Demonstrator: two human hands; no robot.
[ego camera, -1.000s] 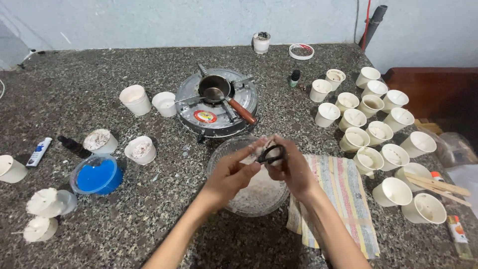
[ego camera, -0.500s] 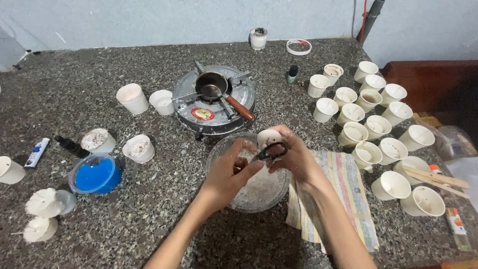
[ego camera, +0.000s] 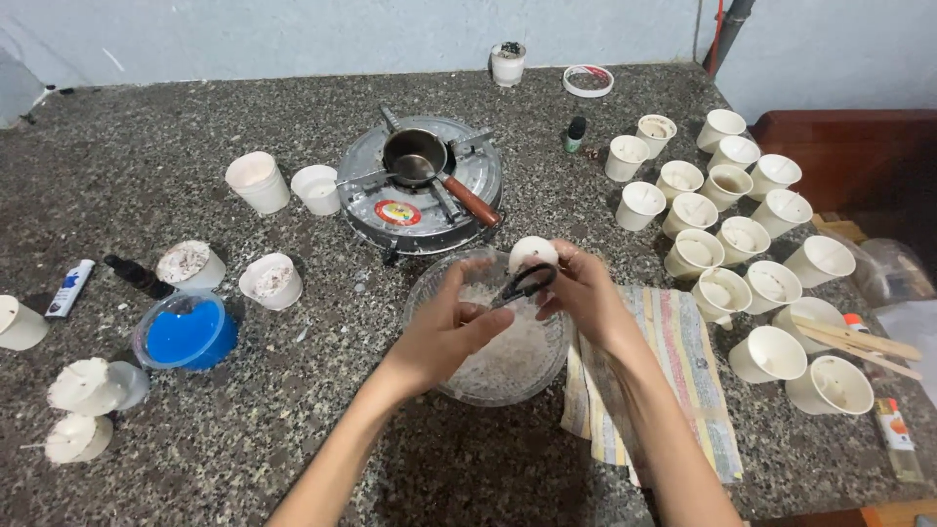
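A clear glass bowl (ego camera: 435, 376) of white flakes stands on the speckled stone counter in front of me, and both hands hover over it. My right hand (ego camera: 586, 298) grips the black handles of a pair of scissors (ego camera: 524, 284) and holds a small white round piece (ego camera: 533, 252) at its fingertips. My left hand (ego camera: 444, 327) is curled at the blade end of the scissors, thumb against fingers. Whether it pinches anything there is hidden.
A round metal stove (ego camera: 390, 210) with a small pan (ego camera: 415, 156) stands behind the bowl. Several white cups (ego camera: 742, 239) crowd the right side beside a striped cloth (ego camera: 683, 361). To the left are a blue-filled dish (ego camera: 183, 332), more cups (ego camera: 256, 181) and white candles (ego camera: 78, 385).
Both hands stay over the bowl with the scissors between them. The white round piece now shows clearly above my right fingers, and the view has shifted slightly.
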